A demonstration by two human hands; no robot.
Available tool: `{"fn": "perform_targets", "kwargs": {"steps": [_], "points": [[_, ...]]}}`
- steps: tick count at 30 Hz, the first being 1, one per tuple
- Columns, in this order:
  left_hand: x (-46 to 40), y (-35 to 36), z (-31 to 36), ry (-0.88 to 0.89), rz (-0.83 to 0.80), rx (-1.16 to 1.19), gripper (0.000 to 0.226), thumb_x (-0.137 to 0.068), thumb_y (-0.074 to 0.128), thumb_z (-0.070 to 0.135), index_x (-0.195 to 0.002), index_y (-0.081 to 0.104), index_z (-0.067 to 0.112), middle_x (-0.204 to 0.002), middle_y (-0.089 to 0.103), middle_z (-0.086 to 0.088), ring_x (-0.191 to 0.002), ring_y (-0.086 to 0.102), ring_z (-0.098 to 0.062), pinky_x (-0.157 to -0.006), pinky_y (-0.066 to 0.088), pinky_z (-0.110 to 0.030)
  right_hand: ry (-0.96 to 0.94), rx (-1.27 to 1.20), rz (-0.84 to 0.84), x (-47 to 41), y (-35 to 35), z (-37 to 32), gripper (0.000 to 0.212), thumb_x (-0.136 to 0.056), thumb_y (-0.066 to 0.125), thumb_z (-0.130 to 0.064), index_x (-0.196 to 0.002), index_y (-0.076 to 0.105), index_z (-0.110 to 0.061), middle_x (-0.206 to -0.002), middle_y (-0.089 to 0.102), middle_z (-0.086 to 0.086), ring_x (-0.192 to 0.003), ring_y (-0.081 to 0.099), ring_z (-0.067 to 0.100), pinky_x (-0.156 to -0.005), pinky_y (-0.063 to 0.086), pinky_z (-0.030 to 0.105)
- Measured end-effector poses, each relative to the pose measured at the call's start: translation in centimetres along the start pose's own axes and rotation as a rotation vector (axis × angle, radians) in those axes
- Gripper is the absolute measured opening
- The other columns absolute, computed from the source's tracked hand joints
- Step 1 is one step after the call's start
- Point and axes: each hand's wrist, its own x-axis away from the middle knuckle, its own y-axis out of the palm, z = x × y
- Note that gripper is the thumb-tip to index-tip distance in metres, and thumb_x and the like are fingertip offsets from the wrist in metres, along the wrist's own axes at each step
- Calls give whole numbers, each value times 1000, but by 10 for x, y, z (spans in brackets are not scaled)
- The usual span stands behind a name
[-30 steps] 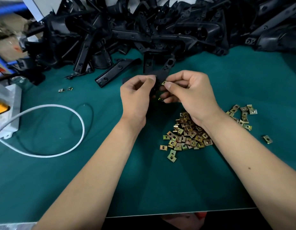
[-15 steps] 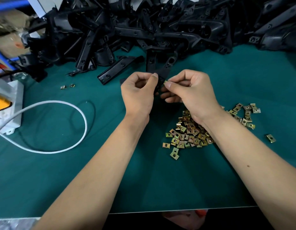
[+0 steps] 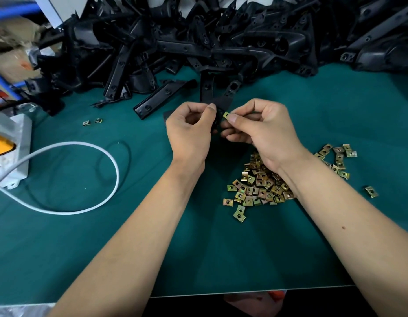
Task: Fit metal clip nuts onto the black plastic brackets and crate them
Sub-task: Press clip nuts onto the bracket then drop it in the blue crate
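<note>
Far left: a white box with an orange bit on it, sitting at the edge of the green table. Out of it, a white cord making a big loop on the green, with a thin black wire curling just beside the loop. A bit further back, two small clip nuts lying by themselves, side by side. Along the whole back of the table, a big messy heap of black brackets, piled on top of each other. In the middle, left hand with fingers curled, thumb and finger pinching one black bracket and holding it up off the table. Touching it on the right, right hand with fingers curled too, thumb and finger pinching one shiny gold clip nut right at the edge of that bracket. Cannot tell how far on the nut sits. Under the right wrist, a pile of gold clip nuts on the green. Further right, a smaller bunch of clip nuts, and one lone nut lying well apart near the right side.
</note>
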Motion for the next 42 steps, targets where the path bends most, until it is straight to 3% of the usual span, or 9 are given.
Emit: {"fn": "perform_targets", "kwargs": {"steps": [8,12,23,27,29,31,35,38,42], "points": [[0,-1,2,-2,-67,-29,20,-90,75,12,-72,74,19,-68,69,8,-68,62,-6,-68,54,-25,23,15,24,0,0,-1,8,-91,71,6,-93,65,2,-79,76,17,-68,76,28,-61,60,26],[3,1,3,57,-73,-66,22,-90,76,15,-68,74,18,-66,68,6,-67,59,-7,-68,52,-26,37,-5,76,-1,0,-1,26,-89,73,6,-102,54,-4,-75,75,15,-64,74,28,-61,60,29],[4,-3,0,242,-181,-201,34,-93,75,33,-68,71,11,-61,63,8,-61,53,-7,-63,46,-31,89,-122,82,-3,2,0,31,-90,73,5,-103,47,-7,-78,72,18,-63,74,26,-58,59,26],[-4,-11,2,290,-247,-233,24,-86,81,39,-82,78,16,-77,76,6,-73,70,-10,-70,54,-26,18,149,36,-4,-2,-2,32,-93,77,-16,-98,46,-11,-70,74,16,-51,69,27,-45,51,27],[-9,-13,2,288,-221,-237,18,-83,84,33,-87,78,17,-81,77,6,-76,71,-10,-71,56,-26,-109,466,-35,-5,-10,-5,27,-93,77,-26,-90,53,-13,-64,72,9,-45,63,20,-43,46,26],[-16,-17,-1,248,-183,-214,10,-85,84,19,-92,77,17,-82,76,5,-73,70,-10,-68,57,-28,-200,745,-232,-5,-20,-13,23,-89,80,-31,-80,63,-18,-63,71,1,-50,61,10,-53,47,23],[-27,-28,-8,175,-90,-264,14,-87,80,12,-101,77,14,-81,76,1,-67,68,-9,-69,56,-26,-48,984,-713,1,-31,-29,15,-77,88,-40,-85,79,-32,-72,69,-7,-61,54,2,-58,43,21],[-27,-31,-7,144,-64,-340,25,-80,88,20,-103,78,22,-91,76,9,-85,70,-4,-83,57,-23,-21,1055,-764,3,-30,-30,25,-71,91,-46,-92,78,-42,-78,63,-7,-64,50,2,-59,41,22],[-22,-31,-3,225,-54,-494,29,-79,88,23,-107,78,21,-90,68,23,-87,64,9,-87,53,-14,-43,1107,-779,6,-25,-29,15,-76,90,-38,-82,77,-35,-82,70,-9,-72,62,3,-60,43,14]]}}
